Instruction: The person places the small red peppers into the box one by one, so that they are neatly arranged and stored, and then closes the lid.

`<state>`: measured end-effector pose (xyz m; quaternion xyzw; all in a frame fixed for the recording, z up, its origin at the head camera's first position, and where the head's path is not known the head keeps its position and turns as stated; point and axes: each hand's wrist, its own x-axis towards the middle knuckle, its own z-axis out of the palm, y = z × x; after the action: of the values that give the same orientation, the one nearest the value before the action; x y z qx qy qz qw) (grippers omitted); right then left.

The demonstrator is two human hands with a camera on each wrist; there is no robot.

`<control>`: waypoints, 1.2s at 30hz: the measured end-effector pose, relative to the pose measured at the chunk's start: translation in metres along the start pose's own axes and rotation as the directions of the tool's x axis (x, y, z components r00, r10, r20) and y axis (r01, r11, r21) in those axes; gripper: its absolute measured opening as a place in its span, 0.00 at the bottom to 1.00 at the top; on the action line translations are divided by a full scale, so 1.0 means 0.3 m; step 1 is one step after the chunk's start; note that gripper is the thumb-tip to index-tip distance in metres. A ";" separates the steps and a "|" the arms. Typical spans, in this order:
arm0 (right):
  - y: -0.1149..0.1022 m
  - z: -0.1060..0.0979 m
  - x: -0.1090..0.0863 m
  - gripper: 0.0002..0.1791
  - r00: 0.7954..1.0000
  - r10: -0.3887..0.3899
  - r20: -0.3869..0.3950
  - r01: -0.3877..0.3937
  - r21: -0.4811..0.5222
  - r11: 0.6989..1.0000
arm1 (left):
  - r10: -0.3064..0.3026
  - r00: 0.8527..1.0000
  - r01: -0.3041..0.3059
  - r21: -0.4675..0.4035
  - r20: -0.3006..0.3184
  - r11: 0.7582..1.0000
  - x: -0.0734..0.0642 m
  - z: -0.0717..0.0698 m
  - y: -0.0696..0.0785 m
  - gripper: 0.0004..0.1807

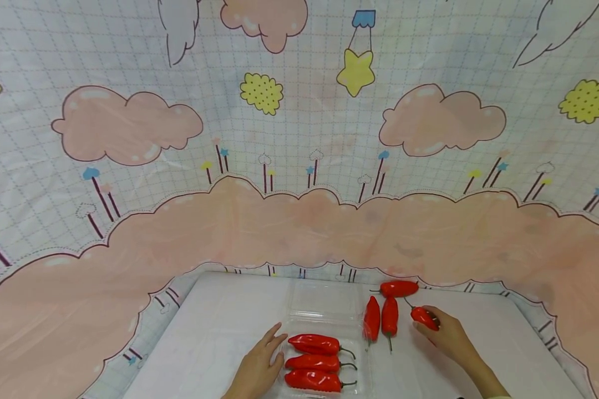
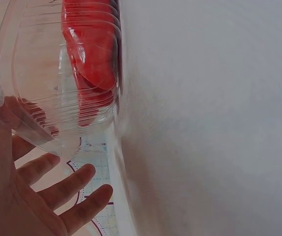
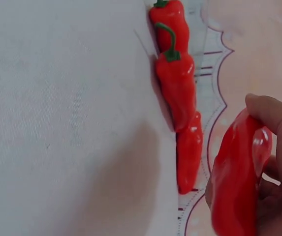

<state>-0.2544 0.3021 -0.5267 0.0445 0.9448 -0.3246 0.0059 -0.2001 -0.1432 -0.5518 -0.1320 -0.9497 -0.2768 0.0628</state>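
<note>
Three red peppers [image 1: 313, 362] lie side by side in the tray of a clear plastic box [image 1: 361, 382], stems to the right. My left hand [image 1: 259, 363] is at the box's left side, its fingers spread; in the left wrist view the fingers [image 2: 64, 189] are extended near the clear wall. My right hand [image 1: 446, 332] holds a red pepper [image 1: 424, 317] between thumb and fingers, its stem pointing up and left. In the right wrist view the held pepper [image 3: 239, 177] is raised off the white table.
The clear lid [image 1: 324, 299] lies folded back behind the tray. Right of it, two red peppers [image 1: 389, 317] lie lengthwise on the white table [image 1: 219, 321], with another pepper [image 1: 399, 288] crosswise behind them. A patterned cloth [image 1: 289, 233] rises behind the table.
</note>
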 end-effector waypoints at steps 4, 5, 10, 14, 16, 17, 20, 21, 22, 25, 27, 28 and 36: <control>-0.024 -0.001 -0.013 0.39 1.000 -0.025 -0.014 0.025 -0.012 1.000 | -0.001 1.000 0.001 -0.003 0.005 1.000 0.000 0.000 0.000 0.22; -0.030 -0.002 -0.015 0.39 0.999 -0.033 -0.018 0.033 -0.017 0.999 | -0.001 1.000 0.001 -0.005 0.007 1.000 0.000 -0.001 0.000 0.22; -0.059 -0.004 -0.024 0.39 0.999 -0.048 -0.019 0.048 -0.011 0.999 | -0.009 1.000 0.009 -0.010 0.017 1.000 0.000 -0.006 0.005 0.22; -0.085 -0.004 -0.035 0.36 0.998 -0.061 -0.015 0.061 0.015 0.998 | -0.001 1.000 0.001 -0.011 0.014 1.000 0.000 -0.008 0.007 0.22; -0.098 -0.005 -0.042 0.35 0.997 -0.076 -0.020 0.077 0.027 0.997 | 0.004 1.000 -0.004 -0.010 0.011 1.000 0.000 -0.008 0.007 0.22; -0.104 -0.005 -0.045 0.34 0.996 -0.083 -0.023 0.084 0.033 0.996 | 0.007 1.000 -0.007 -0.010 0.010 1.000 0.000 -0.008 0.006 0.22; -0.120 -0.008 -0.052 0.35 0.994 -0.104 -0.036 0.106 0.046 0.993 | 0.008 1.000 -0.008 -0.010 0.008 1.000 0.000 -0.007 0.005 0.22; -0.124 -0.010 -0.054 0.35 0.993 -0.109 -0.042 0.111 0.046 0.993 | 0.008 1.000 -0.008 -0.011 0.008 1.000 0.000 -0.007 0.005 0.22; -0.128 -0.010 -0.056 0.35 0.993 -0.111 -0.047 0.113 0.046 0.993 | 0.007 1.000 -0.007 -0.010 0.008 1.000 -0.001 -0.007 0.005 0.22; -0.139 -0.012 -0.062 0.34 0.992 -0.112 -0.062 0.115 0.041 0.993 | 0.001 1.000 -0.001 -0.008 0.007 1.000 -0.002 -0.006 0.006 0.22; -0.147 -0.012 -0.065 0.33 0.992 -0.110 -0.069 0.113 0.041 0.993 | -0.004 1.000 0.004 -0.005 0.007 1.000 -0.002 -0.005 0.006 0.22; -0.150 -0.011 -0.067 0.33 0.991 -0.108 -0.073 0.112 0.042 0.993 | -0.007 1.000 0.007 -0.004 0.007 1.000 -0.003 -0.005 0.006 0.21; -0.171 -0.012 -0.081 0.32 0.984 -0.138 -0.110 0.143 0.045 0.989 | -0.006 1.000 0.006 -0.001 0.006 1.000 -0.001 -0.003 0.004 0.21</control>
<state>-0.2347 0.2620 -0.4915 -0.0049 0.9357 -0.3461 -0.0687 -0.1995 -0.1427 -0.5504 -0.1301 -0.9501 -0.2773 0.0589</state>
